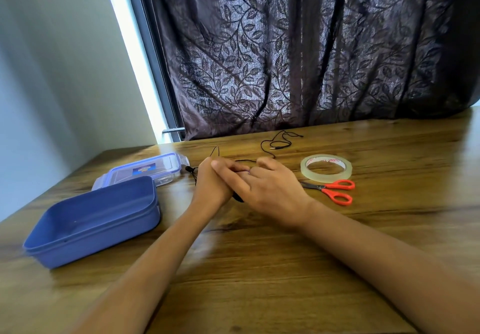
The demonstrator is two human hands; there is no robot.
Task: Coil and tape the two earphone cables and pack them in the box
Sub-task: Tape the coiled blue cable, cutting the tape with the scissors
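Both hands met over the middle of the wooden worktop point(285, 268), fingers interlaced around a black earphone cable point(240, 161). The left hand point(214, 185) was closed on the cable, with a thin loop rising just beyond its fingertips and an earbud end trailing out to its left, close to the lid. The right hand point(270, 188) lay across the left one, fingers curled over the same cable; a dark bit of it showed beneath the two palms. How much of it was already coiled could not be told, since the hands covered it.

The second earphone cable point(279, 142) lay loose and uncoiled on the worktop beyond the hands, near the curtain point(298, 47), touching neither hand.

The blue box point(96, 219) sat open to the left of the left forearm, with nothing visible inside. Its clear lid point(153, 168) rested flat just behind it.

To the right of the right hand lay a roll of clear tape point(326, 167), and just in front of that, red-handled scissors point(332, 190).
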